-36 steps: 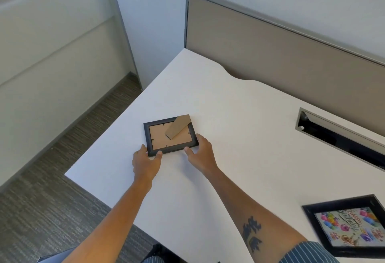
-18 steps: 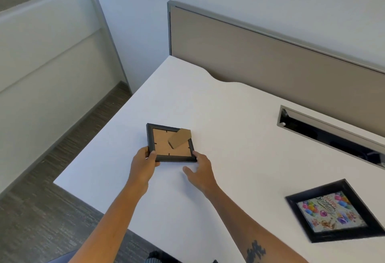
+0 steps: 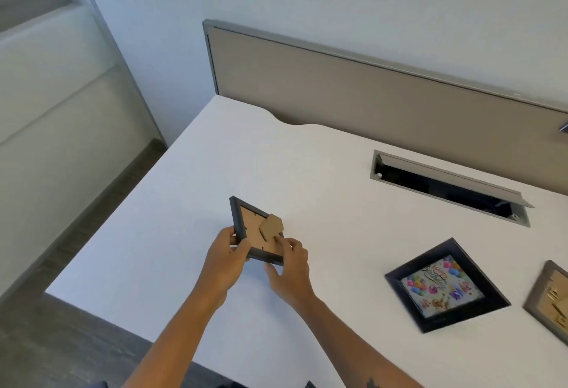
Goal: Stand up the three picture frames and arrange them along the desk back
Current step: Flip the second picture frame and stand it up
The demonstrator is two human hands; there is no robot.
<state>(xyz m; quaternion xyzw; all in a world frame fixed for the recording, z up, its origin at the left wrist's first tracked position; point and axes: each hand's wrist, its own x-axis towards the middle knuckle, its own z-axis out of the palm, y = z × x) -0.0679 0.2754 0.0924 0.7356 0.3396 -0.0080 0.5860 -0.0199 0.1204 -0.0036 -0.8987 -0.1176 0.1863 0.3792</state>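
Observation:
A small black picture frame (image 3: 242,224) is held above the white desk (image 3: 307,172) with its brown cardboard back toward me and its stand flap (image 3: 271,227) folded out. My left hand (image 3: 226,260) grips its lower left edge. My right hand (image 3: 287,264) holds its lower right edge, fingers over the back. A second black frame (image 3: 445,286) with a colourful birthday picture lies flat, face up, at the right. A grey frame (image 3: 550,298) with a gold picture lies flat at the right edge, partly cut off.
A tan divider panel (image 3: 368,98) runs along the desk's back. A long open cable slot (image 3: 448,186) is sunk into the desk near the back right. The desk's left edge drops to a dark carpeted floor (image 3: 61,341).
The small frame has been lifted off the desk and tilted, turned so a corner points down. Both hands now grip it. The view has shifted left, bringing the grey frame into sight.

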